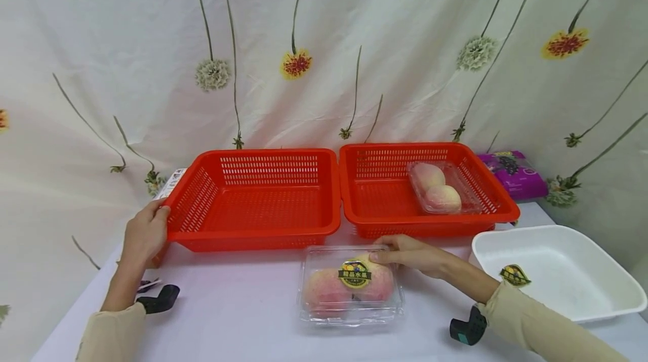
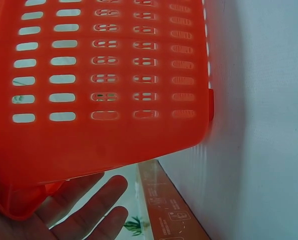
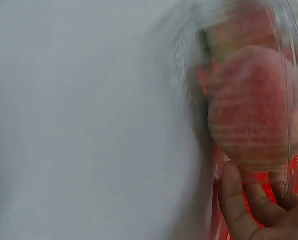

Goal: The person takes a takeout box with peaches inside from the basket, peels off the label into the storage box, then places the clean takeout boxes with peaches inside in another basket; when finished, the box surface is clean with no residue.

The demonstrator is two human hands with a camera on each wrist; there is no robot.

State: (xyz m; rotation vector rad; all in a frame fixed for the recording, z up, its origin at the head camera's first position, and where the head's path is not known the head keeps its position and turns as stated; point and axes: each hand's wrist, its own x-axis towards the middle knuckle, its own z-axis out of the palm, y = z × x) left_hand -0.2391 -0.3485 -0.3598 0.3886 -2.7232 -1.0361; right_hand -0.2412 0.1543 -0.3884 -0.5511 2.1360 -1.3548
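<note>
My left hand point(image 1: 145, 234) grips the left front corner of a red plastic basket point(image 1: 253, 241). In the left wrist view, the fingers point(image 2: 96, 205) reach under the basket's rim beside its slotted wall. My right hand point(image 1: 417, 255) holds a clear plastic box point(image 1: 316, 258) of peaches at its right back corner, thumb over the lid. Two pink and yellow peaches point(image 1: 326, 289) show through it, and a black and gold label point(image 1: 354, 274) sits on the lid. Blurred in the right wrist view, the box shows a peach point(image 3: 254, 110) just above my fingertips point(image 3: 231, 172).
Beside the left basket stands a second red basket point(image 1: 374, 199), holding another clear box of peaches point(image 1: 442, 199). A purple package point(image 1: 516, 173) lies behind it. At right is a white tub point(image 1: 572, 272) with a similar label point(image 1: 514, 275) on it. A flowered curtain hangs behind.
</note>
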